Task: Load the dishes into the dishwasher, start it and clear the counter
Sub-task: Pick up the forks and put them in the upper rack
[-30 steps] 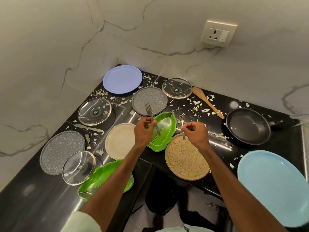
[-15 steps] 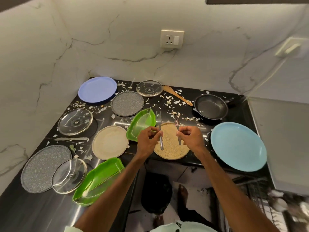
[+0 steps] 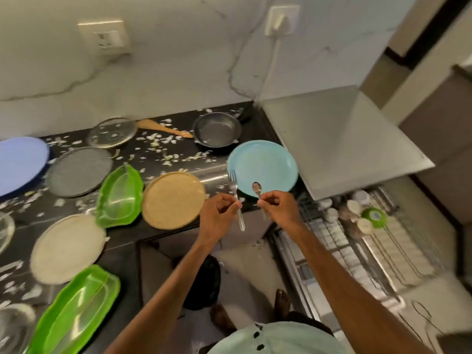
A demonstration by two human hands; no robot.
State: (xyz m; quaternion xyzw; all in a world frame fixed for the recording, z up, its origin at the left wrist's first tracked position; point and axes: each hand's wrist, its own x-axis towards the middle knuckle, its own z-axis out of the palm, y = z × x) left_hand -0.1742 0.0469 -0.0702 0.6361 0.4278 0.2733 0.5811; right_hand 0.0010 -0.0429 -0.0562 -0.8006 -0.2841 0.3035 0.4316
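The fork (image 3: 236, 198) stands nearly upright at the centre of the frame, tines up over the near left edge of the light blue plate (image 3: 265, 159) and handle hanging down past the left hand (image 3: 218, 218). That hand's fingers (image 3: 228, 199) are curled in close and pinch the fork at mid-handle against the thumb, so the tines rise above the fingertips and the handle end shows below them. Just to its right the spoon (image 3: 256, 188) is also upright, its bowl up and in front of the same plate. The right hand (image 3: 279, 210) pinches its stem just under the bowl, fingers (image 3: 268, 200) curled tightly, with the rest of the handle mostly hidden behind them. The two hands are near each other but apart, both held above the front edge of the black counter (image 3: 122, 241). On the counter, left of the hands, lie a tan plate (image 3: 173, 203), a green leaf-shaped dish (image 3: 120, 198), a cream plate (image 3: 67, 247) and, at the lower left, a second green dish (image 3: 76, 310). Farther back are a grey plate (image 3: 79, 171), a violet-blue plate (image 3: 20, 164) at the left edge, a glass lid (image 3: 111, 132), a wooden spatula (image 3: 163, 127) and a dark pan (image 3: 217, 129), with white scraps strewn between them. At the lower right of the frame the dishwasher rack (image 3: 370, 251) is pulled out, holding white cups and a green bowl (image 3: 374, 217)
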